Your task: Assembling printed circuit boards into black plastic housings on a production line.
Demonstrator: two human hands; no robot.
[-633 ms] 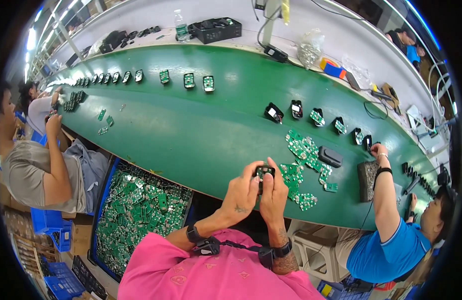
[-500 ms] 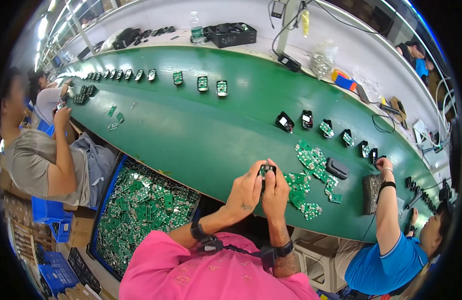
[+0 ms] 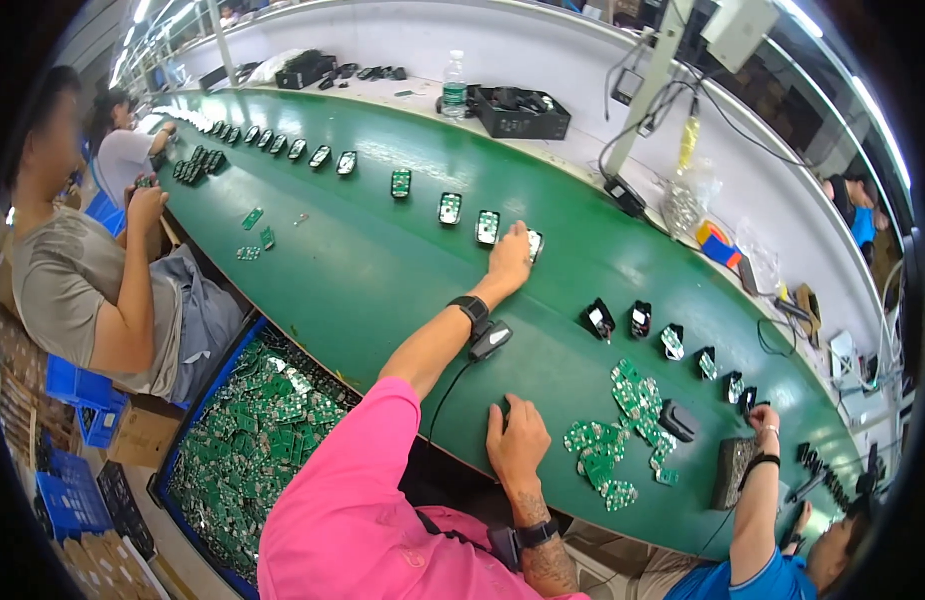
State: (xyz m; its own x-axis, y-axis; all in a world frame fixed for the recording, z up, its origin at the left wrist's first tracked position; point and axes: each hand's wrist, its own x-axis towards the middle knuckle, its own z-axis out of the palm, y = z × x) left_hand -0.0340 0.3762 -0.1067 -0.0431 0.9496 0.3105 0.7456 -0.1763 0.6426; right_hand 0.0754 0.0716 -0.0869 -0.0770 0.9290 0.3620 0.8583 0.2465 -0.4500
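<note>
R hand [image 3: 520, 440], half-open & empty, is just L of the loose PCB pile [image 3: 636, 400]. Farther out, beyond & L of the pile, L hand [image 3: 510, 262] has fingers on a blk housing w/ PCB [image 3: 536, 244], can't tell if gripped. Similar units [image 3: 347, 162] line up farther L of pile, w/ a blk parts box [image 3: 523, 122] well beyond it.

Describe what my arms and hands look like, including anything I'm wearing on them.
Your left hand and right hand are ungloved. A bright pink short sleeve covers the left upper arm. The left wrist has a black band, with a rounded dark box and thin black cable. Another dark strap circles the right wrist; dark tattoos mark that forearm.
</note>
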